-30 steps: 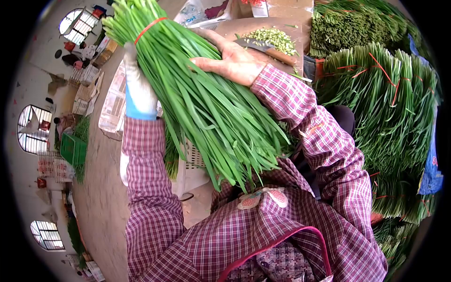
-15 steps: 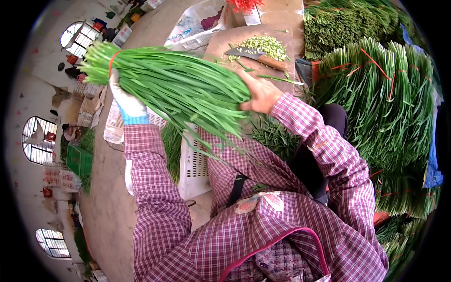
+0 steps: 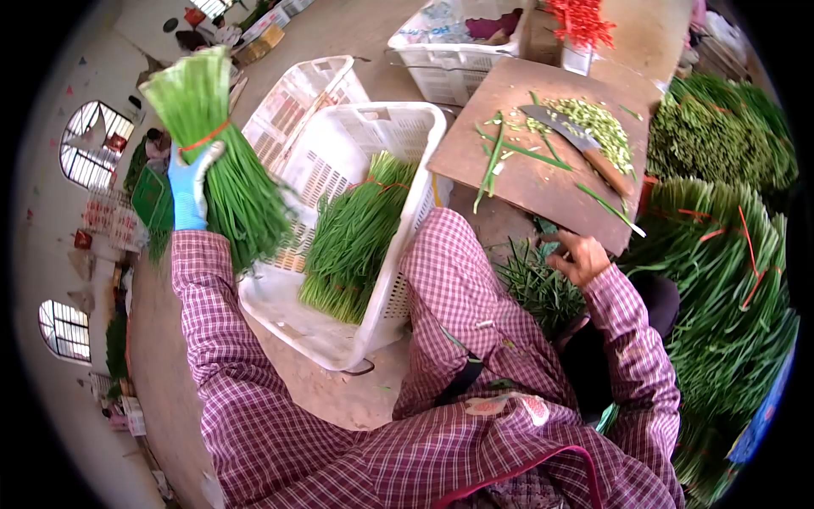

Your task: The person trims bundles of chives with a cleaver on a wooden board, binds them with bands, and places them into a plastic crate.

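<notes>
My left hand (image 3: 193, 182), in a white and blue glove, grips a large bundle of green stalks (image 3: 242, 199) just below its red band, cut ends up, left of a white crate (image 3: 428, 136). Inside the crate lies another banded green bundle (image 3: 360, 233). My bare right hand (image 3: 581, 256) is beside the lower edge of a brown board (image 3: 475, 127), fingers bent and partly apart, holding nothing visible. On the board rest a knife (image 3: 604, 168) with a wooden handle, chopped green bits (image 3: 598, 123) and several loose stalks.
A second white crate (image 3: 284, 119) stands behind the first, and another (image 3: 449, 61) holds plastic bags. Red ties (image 3: 585, 24) sit beyond the board. Piles of banded green bundles (image 3: 704, 280) line the right side. Loose leaves (image 3: 538, 284) lie by my knee. People are in the background.
My right hand has let go of the bundle and moved down to the board's edge. My left hand has carried the bundle left, now more upright. The view has shifted, showing the crate fully.
</notes>
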The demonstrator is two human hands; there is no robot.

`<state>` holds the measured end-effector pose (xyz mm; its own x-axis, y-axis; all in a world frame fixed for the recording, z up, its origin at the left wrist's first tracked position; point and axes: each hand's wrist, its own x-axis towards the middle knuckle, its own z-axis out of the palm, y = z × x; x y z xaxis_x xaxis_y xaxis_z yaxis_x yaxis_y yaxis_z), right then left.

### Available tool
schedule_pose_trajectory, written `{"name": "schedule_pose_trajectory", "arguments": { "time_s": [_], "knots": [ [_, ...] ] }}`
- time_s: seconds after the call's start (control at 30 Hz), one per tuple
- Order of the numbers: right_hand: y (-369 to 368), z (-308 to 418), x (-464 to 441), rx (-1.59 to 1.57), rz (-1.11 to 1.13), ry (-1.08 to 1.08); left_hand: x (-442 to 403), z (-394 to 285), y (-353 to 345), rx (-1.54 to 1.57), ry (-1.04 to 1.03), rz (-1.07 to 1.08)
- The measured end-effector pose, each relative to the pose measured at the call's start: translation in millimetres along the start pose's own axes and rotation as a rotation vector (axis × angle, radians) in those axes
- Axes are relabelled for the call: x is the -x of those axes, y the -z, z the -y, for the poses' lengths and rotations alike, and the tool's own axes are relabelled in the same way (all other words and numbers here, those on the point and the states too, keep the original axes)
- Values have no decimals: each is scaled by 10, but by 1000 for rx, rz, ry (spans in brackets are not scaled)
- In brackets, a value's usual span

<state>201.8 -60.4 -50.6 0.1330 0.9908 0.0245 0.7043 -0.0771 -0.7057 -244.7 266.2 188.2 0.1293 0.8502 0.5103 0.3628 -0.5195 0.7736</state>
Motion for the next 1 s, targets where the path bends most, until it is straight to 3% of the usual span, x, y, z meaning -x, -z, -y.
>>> {"name": "schedule_pose_trajectory", "arguments": {
  "time_s": [0.07,0.17,0.23,0.37,0.43,0.57,0.83,0.97,1.0],
  "knots": [
    [-89,-5,-50,-1,26,37,-70,429,0,-342,-110,67],
    [-232,-108,-77,18,84,19,-32,1333,-142,-654,-25,136],
    [-296,-113,-120,34,139,-27,30,1712,-386,-767,138,220],
    [-467,-102,-165,-17,227,-137,144,2775,-815,-769,88,281],
    [-585,-140,-160,-2,303,-196,171,3095,-1104,-945,256,312],
    [-802,-159,-214,-8,384,-294,65,3638,-1557,-988,418,383],
    [-1086,-258,-390,19,439,-416,-25,4598,-2086,-805,408,388],
    [-1236,-383,-392,58,595,-506,58,5004,-2179,-749,491,518],
    [-1263,-407,-382,61,535,-443,58,5071,-2199,-676,511,576]
  ]
}}
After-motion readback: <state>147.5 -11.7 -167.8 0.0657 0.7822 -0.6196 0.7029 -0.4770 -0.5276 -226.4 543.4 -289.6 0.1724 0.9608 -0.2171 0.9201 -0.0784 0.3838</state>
